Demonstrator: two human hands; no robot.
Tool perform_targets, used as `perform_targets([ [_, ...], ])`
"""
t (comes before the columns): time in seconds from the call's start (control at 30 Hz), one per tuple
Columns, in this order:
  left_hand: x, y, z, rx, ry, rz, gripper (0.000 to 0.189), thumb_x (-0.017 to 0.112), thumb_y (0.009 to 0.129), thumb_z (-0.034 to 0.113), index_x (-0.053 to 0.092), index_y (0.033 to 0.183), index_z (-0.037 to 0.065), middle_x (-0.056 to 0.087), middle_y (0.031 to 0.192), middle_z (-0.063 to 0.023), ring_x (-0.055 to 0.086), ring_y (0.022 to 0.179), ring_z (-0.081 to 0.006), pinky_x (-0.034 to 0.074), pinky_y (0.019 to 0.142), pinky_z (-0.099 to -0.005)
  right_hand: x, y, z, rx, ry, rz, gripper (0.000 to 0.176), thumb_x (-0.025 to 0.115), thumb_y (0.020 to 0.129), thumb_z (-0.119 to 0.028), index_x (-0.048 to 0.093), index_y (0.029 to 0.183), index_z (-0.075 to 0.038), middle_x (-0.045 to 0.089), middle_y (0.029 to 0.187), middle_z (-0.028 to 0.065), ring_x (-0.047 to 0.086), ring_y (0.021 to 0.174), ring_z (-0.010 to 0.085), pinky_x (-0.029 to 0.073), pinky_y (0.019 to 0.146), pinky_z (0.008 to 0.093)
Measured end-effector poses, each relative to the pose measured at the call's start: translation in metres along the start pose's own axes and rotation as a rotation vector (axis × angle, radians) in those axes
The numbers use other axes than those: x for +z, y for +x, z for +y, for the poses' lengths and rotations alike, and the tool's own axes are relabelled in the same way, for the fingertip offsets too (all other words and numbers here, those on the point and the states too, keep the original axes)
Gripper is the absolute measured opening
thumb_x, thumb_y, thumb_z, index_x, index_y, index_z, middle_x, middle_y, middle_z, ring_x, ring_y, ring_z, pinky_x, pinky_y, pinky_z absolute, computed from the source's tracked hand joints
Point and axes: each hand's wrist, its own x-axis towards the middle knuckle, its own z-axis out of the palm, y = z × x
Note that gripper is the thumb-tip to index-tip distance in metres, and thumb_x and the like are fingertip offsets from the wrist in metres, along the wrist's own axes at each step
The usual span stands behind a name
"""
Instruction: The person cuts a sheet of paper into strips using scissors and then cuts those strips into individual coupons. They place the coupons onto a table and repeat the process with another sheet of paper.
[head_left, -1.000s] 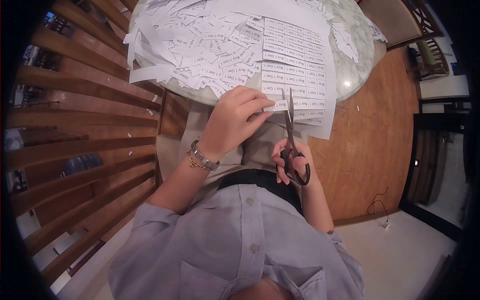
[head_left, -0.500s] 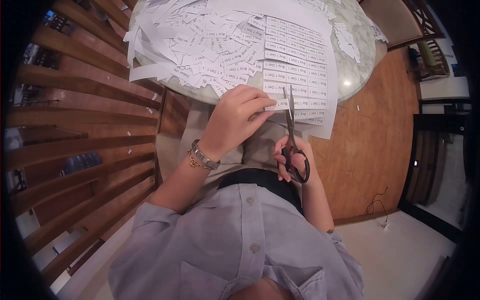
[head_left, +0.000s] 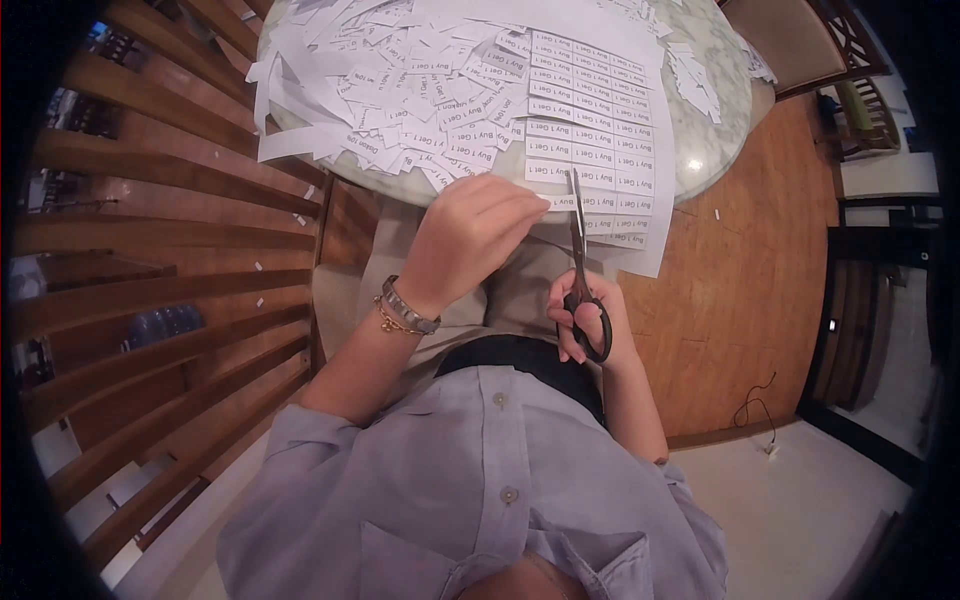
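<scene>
My left hand (head_left: 478, 232) pinches the left end of a printed "Buy 1 Get 1" strip on a paper sheet (head_left: 659, 190). The sheet carries rows of these coupons, cut into strips on its left side, and its lower end hangs past the table edge. Black-handled scissors (head_left: 579, 262) are in my right hand (head_left: 590, 312), with fingers through the handle loops. Their blades point up toward the table and lie nearly together across the strip, just right of my left fingertips.
A round marble table (head_left: 722, 140) bears a large heap of cut paper slips (head_left: 425, 100) at the left. More slips (head_left: 692, 82) lie near its right edge. Wooden slats (head_left: 170, 235) rise on my left; a chair (head_left: 790, 40) stands at the far right.
The scissor blades have closed across the strip; they were apart before. My left hand has shifted slightly, still pinching the strip's end.
</scene>
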Motion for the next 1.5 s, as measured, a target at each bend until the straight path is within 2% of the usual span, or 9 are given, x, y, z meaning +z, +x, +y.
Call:
perform_targets([
  [0.1,-0.006,-0.002,-0.002,0.097,0.056,0.004,0.018,0.063,0.063,0.001,0.060,0.081,0.003,0.060,0.077,-0.0056,0.056,0.071,-0.0199,0.043,0.064,-0.0290,-0.001,-0.001,0.003,-0.034,0.045,-0.031,0.051,0.061,0.070,-0.044,0.044,0.084,0.002,0.042,0.058,0.0021,0.042,0.033,0.0068,0.041,0.034,0.0200],
  [0.17,-0.014,0.003,-0.006,0.208,0.133,0.123,0.019,0.061,0.064,-0.001,0.060,0.082,0.002,0.061,0.078,-0.0057,0.057,0.069,-0.0196,0.043,0.063,-0.0292,-0.002,-0.002,0.003,-0.047,0.091,-0.044,0.054,0.061,0.069,-0.047,0.044,0.084,0.002,0.042,0.057,0.0017,0.042,0.033,0.0069,0.041,0.035,0.0200],
  [0.27,-0.027,0.016,-0.019,0.225,0.277,0.239,0.020,0.056,0.063,0.002,0.060,0.082,0.005,0.060,0.084,-0.0033,0.055,0.073,-0.0186,0.042,0.064,-0.0295,-0.002,-0.004,0.001,-0.058,0.089,-0.075,0.060,0.061,0.066,-0.051,0.045,0.085,0.003,0.040,0.056,0.0008,0.042,0.033,0.0069,0.042,0.035,0.0205],
  [0.3,-0.031,0.017,-0.025,0.225,0.280,0.240,0.020,0.056,0.063,0.002,0.060,0.082,0.005,0.060,0.084,-0.0033,0.055,0.073,-0.0186,0.042,0.064,-0.0295,-0.001,-0.006,0.000,-0.060,0.093,-0.070,0.061,0.061,0.065,-0.052,0.045,0.085,0.003,0.039,0.056,0.0007,0.042,0.033,0.0069,0.042,0.035,0.0206],
  [0.37,-0.037,0.020,-0.035,0.137,0.356,0.015,0.020,0.058,0.063,0.005,0.060,0.083,0.006,0.059,0.092,-0.0029,0.053,0.080,-0.0185,0.042,0.065,-0.0298,-0.001,-0.009,-0.002,-0.066,0.095,-0.067,0.062,0.062,0.064,-0.053,0.045,0.085,0.003,0.039,0.056,0.0006,0.042,0.033,0.0068,0.043,0.035,0.0208],
  [0.6,-0.008,0.008,-0.009,0.158,0.182,-0.121,0.023,0.065,0.064,0.013,0.060,0.085,0.006,0.060,0.093,-0.0008,0.052,0.084,-0.0173,0.038,0.073,-0.0298,0.000,-0.017,-0.005,0.006,0.093,-0.041,0.070,0.063,0.059,-0.058,0.045,0.086,0.004,0.039,0.056,0.0008,0.044,0.035,0.0071,0.043,0.036,0.0206],
  [0.93,0.000,-0.003,-0.005,0.169,0.126,-0.006,0.018,0.064,0.062,0.004,0.061,0.079,0.007,0.061,0.080,0.0004,0.055,0.074,-0.0161,0.039,0.064,-0.0290,-0.003,-0.034,-0.003,0.086,0.080,-0.107,0.069,0.063,0.060,-0.057,0.045,0.086,0.004,0.040,0.058,0.0009,0.045,0.036,0.0075,0.043,0.038,0.0218],
  [1.0,0.002,0.001,-0.006,0.215,0.160,0.071,0.016,0.061,0.061,0.006,0.060,0.076,0.007,0.058,0.071,0.0015,0.054,0.071,-0.0136,0.039,0.062,-0.0280,-0.002,-0.032,-0.003,0.084,0.077,-0.101,0.068,0.063,0.060,-0.057,0.045,0.086,0.003,0.040,0.058,0.0009,0.045,0.036,0.0074,0.043,0.039,0.0215],
  [1.5,0.004,0.001,-0.009,0.265,0.171,0.092,0.014,0.056,0.060,0.007,0.061,0.073,0.007,0.060,0.076,0.0018,0.054,0.071,-0.0133,0.040,0.061,-0.0275,-0.004,0.007,-0.002,-0.017,-0.026,-0.045,0.060,0.060,0.065,-0.054,0.044,0.085,0.001,0.041,0.061,0.0007,0.043,0.037,0.0070,0.040,0.038,0.0192],
])
